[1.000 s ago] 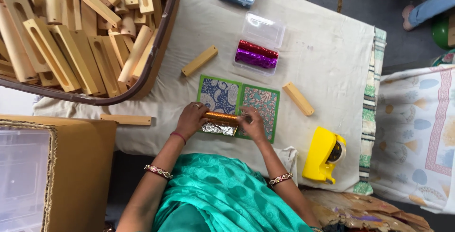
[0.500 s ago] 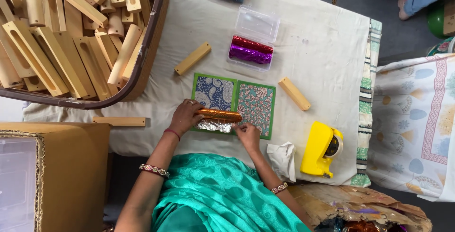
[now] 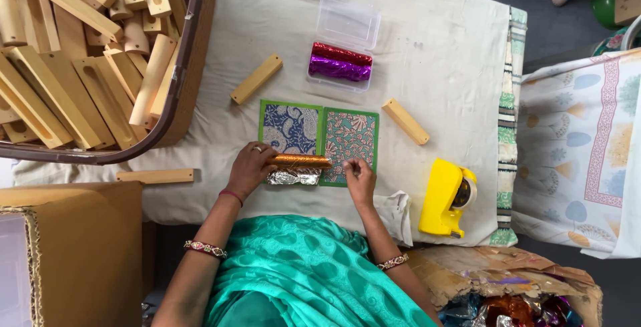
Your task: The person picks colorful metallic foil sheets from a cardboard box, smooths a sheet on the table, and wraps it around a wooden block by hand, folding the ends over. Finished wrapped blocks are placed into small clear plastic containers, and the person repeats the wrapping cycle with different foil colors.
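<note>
Foil-wrapped block sits under your left hand, lying across the near edge of the two patterned cards on the worktop. Orange foil covers most of its length; a flap of silver foil hangs loose below it, so the wrap looks partly done, not closed.

Largest first: the big tray of bare wooden blocks at far left is full, so plenty looks unwrapped. Cardboard box near left. Yellow tape dispenser near right, nobody touching it, so taping looks not yet done. Clear plastic box holds a red and a purple foil piece, probably finished ones. Three loose bare blocks lie around the cards.

Left hand grip: fingers pressed down on the block's left end, holding it flat. Right hand grip: fingertips pinched together just off the block's right end, at the foil edge; cannot tell if it actually has foil.
</note>
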